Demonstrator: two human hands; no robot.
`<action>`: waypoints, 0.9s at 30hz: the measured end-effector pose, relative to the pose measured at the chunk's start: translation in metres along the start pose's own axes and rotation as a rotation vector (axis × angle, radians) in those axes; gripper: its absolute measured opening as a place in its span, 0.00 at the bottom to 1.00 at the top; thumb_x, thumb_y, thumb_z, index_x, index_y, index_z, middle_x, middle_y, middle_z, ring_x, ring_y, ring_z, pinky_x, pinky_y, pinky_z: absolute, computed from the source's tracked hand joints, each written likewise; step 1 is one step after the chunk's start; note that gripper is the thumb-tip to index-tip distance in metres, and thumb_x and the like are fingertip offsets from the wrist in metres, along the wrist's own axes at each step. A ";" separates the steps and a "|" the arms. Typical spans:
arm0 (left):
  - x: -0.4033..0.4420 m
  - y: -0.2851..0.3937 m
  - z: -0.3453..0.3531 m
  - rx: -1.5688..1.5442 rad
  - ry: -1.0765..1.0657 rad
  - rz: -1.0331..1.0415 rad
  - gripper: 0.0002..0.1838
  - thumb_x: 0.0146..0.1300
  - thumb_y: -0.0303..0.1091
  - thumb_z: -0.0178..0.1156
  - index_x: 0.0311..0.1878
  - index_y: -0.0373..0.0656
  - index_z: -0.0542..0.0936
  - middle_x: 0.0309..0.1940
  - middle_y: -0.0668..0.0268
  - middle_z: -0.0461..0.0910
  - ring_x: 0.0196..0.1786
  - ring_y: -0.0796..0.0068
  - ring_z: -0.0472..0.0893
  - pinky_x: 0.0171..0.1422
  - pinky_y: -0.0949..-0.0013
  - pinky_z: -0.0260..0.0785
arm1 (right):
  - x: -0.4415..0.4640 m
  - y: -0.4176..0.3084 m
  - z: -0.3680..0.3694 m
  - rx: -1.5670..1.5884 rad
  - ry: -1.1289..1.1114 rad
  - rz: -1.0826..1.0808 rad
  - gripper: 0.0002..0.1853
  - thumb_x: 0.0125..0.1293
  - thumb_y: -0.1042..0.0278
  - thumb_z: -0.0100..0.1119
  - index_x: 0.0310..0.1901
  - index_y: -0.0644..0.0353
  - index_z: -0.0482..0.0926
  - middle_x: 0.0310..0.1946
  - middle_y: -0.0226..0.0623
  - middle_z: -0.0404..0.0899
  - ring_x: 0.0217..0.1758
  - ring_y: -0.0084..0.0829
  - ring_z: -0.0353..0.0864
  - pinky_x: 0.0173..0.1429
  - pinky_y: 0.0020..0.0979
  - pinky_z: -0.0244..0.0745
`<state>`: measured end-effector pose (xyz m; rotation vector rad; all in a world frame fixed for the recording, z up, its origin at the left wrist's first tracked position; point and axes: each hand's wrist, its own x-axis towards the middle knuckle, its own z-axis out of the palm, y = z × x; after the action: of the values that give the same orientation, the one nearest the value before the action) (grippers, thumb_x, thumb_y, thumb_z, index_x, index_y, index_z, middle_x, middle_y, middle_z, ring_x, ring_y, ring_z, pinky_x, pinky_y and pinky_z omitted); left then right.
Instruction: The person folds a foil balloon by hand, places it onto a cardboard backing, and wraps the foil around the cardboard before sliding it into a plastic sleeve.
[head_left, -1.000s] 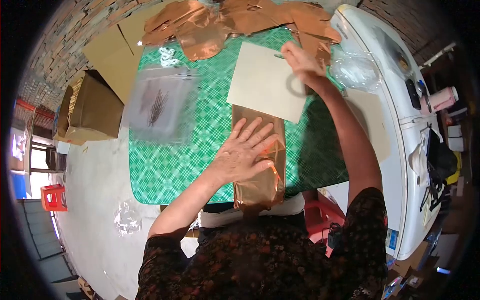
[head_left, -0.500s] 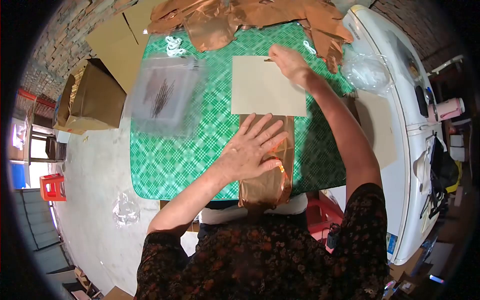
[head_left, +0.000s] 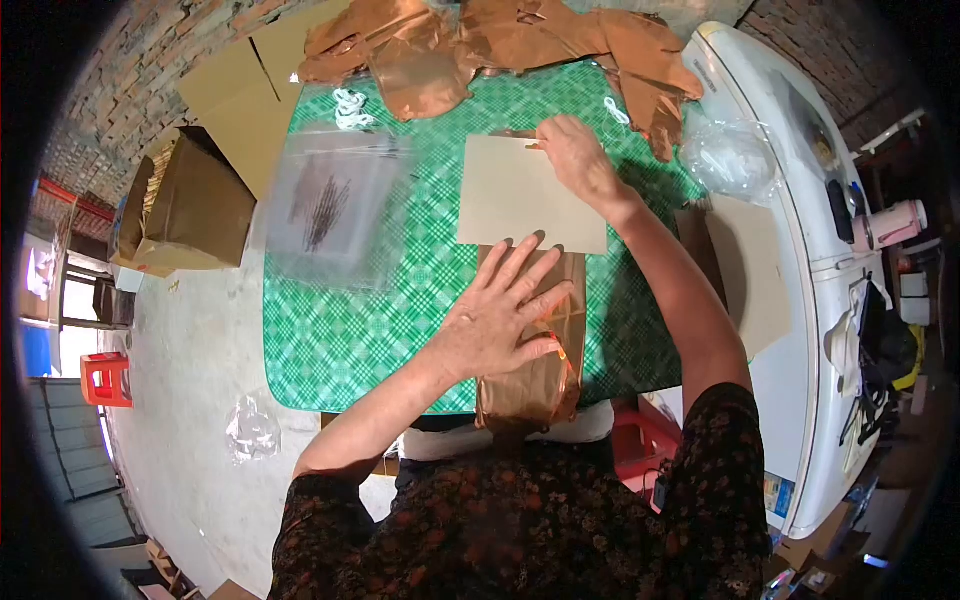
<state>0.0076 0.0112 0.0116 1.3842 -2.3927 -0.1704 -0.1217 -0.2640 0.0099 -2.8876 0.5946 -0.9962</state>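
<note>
A beige cardboard sheet (head_left: 525,195) lies on a long piece of copper-coloured film (head_left: 530,385), which runs down over the table's near edge. My left hand (head_left: 500,315) rests flat on the film with fingers spread, its fingertips at the card's lower edge. At the card's top right, my right hand (head_left: 580,160) is closed, and a bit of copper film shows at its fingertips. What exactly lies inside those fingers is partly hidden. A thin orange-red strip (head_left: 560,350) shows on the film beside my left thumb.
Clear plastic bags (head_left: 340,210) lie stacked at left on the green checked tablecloth (head_left: 430,250). White string (head_left: 350,110) and more copper film (head_left: 430,60) are at the back. A white fridge (head_left: 815,270) lines the right; a cardboard box (head_left: 200,200) stands left.
The view has shifted slightly, so the table sits lower in it. A narrow edge of copper film now shows above the card, which is slightly turned. My left hand stays flat.
</note>
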 end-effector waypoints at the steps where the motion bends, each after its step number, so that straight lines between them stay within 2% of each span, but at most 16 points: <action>1: -0.001 0.000 0.003 0.003 -0.007 -0.008 0.42 0.76 0.71 0.52 0.85 0.59 0.67 0.88 0.53 0.56 0.90 0.40 0.49 0.92 0.31 0.38 | 0.000 0.000 0.002 -0.011 0.009 0.000 0.03 0.74 0.75 0.58 0.43 0.62 0.74 0.40 0.44 0.76 0.48 0.51 0.76 0.55 0.47 0.73; 4: -0.002 -0.001 0.005 0.013 -0.026 -0.023 0.42 0.76 0.72 0.52 0.86 0.62 0.67 0.88 0.52 0.55 0.90 0.39 0.48 0.92 0.31 0.38 | -0.001 -0.001 0.004 -0.033 0.011 0.016 0.02 0.74 0.74 0.58 0.44 0.61 0.76 0.41 0.43 0.77 0.49 0.49 0.76 0.57 0.47 0.73; 7: -0.002 0.000 0.005 0.017 -0.033 -0.026 0.42 0.76 0.72 0.51 0.86 0.62 0.66 0.88 0.52 0.55 0.90 0.38 0.49 0.92 0.31 0.37 | -0.002 -0.008 -0.001 -0.087 -0.001 0.029 0.04 0.75 0.74 0.59 0.48 0.59 0.78 0.46 0.40 0.79 0.54 0.46 0.78 0.60 0.47 0.72; 10: -0.001 0.000 0.005 0.013 -0.032 -0.026 0.42 0.76 0.72 0.52 0.86 0.62 0.67 0.88 0.52 0.55 0.90 0.38 0.49 0.92 0.31 0.37 | -0.007 -0.020 -0.012 -0.100 -0.016 0.061 0.10 0.76 0.73 0.60 0.55 0.58 0.81 0.56 0.39 0.82 0.63 0.44 0.78 0.68 0.48 0.70; 13: -0.002 0.000 0.005 0.005 -0.029 -0.027 0.42 0.76 0.72 0.52 0.85 0.62 0.67 0.88 0.52 0.55 0.90 0.38 0.49 0.92 0.31 0.37 | -0.031 -0.038 -0.013 -0.130 0.069 -0.107 0.16 0.71 0.69 0.61 0.59 0.57 0.82 0.61 0.41 0.81 0.70 0.47 0.76 0.73 0.50 0.67; 16: -0.002 -0.001 0.005 0.014 -0.037 -0.025 0.41 0.76 0.71 0.53 0.85 0.62 0.67 0.88 0.53 0.55 0.90 0.38 0.49 0.92 0.31 0.37 | -0.053 -0.076 -0.045 -0.082 -0.140 -0.087 0.22 0.69 0.70 0.63 0.65 0.57 0.81 0.69 0.41 0.79 0.79 0.47 0.71 0.78 0.52 0.63; 17: -0.002 0.000 0.005 0.019 -0.042 -0.023 0.41 0.76 0.71 0.53 0.85 0.62 0.67 0.88 0.53 0.55 0.90 0.38 0.49 0.92 0.31 0.37 | -0.063 -0.077 -0.044 -0.050 -0.169 -0.066 0.24 0.67 0.71 0.64 0.66 0.55 0.81 0.72 0.39 0.77 0.81 0.47 0.68 0.80 0.52 0.61; 23: -0.002 -0.001 0.006 0.043 -0.049 -0.023 0.40 0.78 0.68 0.51 0.86 0.60 0.65 0.88 0.53 0.55 0.90 0.39 0.49 0.92 0.32 0.36 | -0.087 -0.080 -0.034 -0.032 -0.302 0.086 0.31 0.68 0.74 0.63 0.73 0.49 0.76 0.80 0.37 0.68 0.87 0.49 0.59 0.88 0.58 0.50; 27: 0.000 -0.001 0.002 -0.064 -0.058 -0.072 0.40 0.80 0.67 0.48 0.88 0.57 0.62 0.88 0.52 0.55 0.90 0.40 0.48 0.93 0.34 0.35 | -0.085 -0.080 -0.038 -0.010 -0.371 0.104 0.31 0.71 0.72 0.62 0.76 0.49 0.73 0.83 0.37 0.65 0.89 0.49 0.55 0.89 0.60 0.45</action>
<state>0.0074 0.0101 0.0093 1.4561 -2.3634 -0.3073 -0.1784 -0.1549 0.0025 -2.9025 0.7082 -0.4269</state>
